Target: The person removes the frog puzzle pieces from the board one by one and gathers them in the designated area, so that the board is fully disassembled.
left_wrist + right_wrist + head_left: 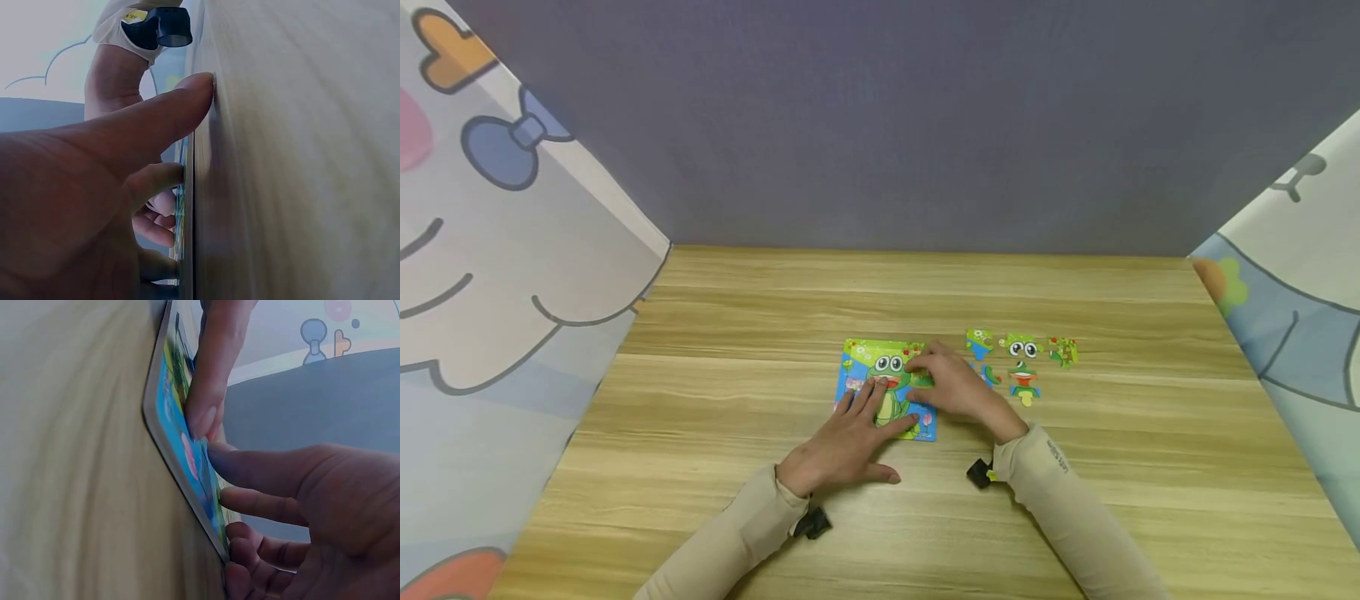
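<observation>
A square frog picture board (891, 417) lies flat on the wooden table. My left hand (842, 446) rests on its lower left part with fingers spread, the thumb down on the table by the near edge; the left wrist view shows this thumb (169, 115) close up. At the board's right side my right hand (958, 385) pinches a small green puzzle piece (921, 380) between thumb and curled fingers, low over the picture. In the right wrist view the right hand's fingertips (234, 497) touch the board's edge area, and the piece is partly hidden.
Right of the board lie several loose puzzle pieces, among them one with eyes (1022, 347), one with a red mouth (1023, 377) and a green corner piece (1064, 352). A grey panel (925, 125) stands behind the table (760, 308), with cartoon-printed walls at both sides.
</observation>
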Demonstrator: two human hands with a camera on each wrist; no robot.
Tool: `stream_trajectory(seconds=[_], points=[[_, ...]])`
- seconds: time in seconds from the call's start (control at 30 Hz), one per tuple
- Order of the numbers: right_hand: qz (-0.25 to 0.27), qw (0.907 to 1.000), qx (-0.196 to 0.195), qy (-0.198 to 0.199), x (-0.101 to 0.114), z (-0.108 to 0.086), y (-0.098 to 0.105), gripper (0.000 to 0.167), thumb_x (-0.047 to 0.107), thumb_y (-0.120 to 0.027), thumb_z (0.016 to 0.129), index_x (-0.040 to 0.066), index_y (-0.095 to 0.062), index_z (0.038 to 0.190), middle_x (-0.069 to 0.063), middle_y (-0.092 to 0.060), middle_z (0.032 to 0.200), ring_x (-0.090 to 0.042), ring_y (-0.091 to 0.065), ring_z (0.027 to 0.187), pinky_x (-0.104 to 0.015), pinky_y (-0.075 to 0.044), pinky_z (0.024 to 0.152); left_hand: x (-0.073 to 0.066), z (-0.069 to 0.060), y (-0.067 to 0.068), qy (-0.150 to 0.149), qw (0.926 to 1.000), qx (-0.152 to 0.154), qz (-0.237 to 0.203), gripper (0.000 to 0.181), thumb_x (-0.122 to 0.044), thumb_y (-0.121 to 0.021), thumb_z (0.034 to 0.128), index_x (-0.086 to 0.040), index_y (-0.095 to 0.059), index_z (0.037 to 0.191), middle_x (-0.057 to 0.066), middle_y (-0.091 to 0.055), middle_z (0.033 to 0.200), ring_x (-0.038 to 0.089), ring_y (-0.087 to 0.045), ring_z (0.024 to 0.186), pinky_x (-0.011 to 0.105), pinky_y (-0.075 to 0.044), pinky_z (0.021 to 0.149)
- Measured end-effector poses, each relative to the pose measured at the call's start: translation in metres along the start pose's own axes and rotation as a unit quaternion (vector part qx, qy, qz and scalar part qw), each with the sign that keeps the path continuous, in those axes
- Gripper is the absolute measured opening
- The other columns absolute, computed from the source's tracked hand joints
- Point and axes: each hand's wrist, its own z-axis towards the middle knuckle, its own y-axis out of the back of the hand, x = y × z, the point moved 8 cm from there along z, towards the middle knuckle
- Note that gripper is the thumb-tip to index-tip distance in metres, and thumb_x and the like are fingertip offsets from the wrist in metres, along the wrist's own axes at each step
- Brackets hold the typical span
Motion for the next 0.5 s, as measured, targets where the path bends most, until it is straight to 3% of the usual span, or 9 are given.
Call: stream_trajectory(seconds=[0.5], points=[[0.002,1.0000,0.000,-0.005,0.0064,-0.0008,-0.0033,0.037,0.021,-0.081,0.085,0.006,-0.070,0.118,-0.009,-0.062,0.118,-0.028,-0.059,0.112,-0.048,-0.051,0.100,0.0015,0.0001,-0.0034,-0.001,1.0000,0.008,-0.004,0.081,-0.055,-0.069,0.0880,-0.027,-0.036,0.157,0.031,-0.004,0.166,0.048,-0.007,0.155,0.068,-0.020,0.119]])
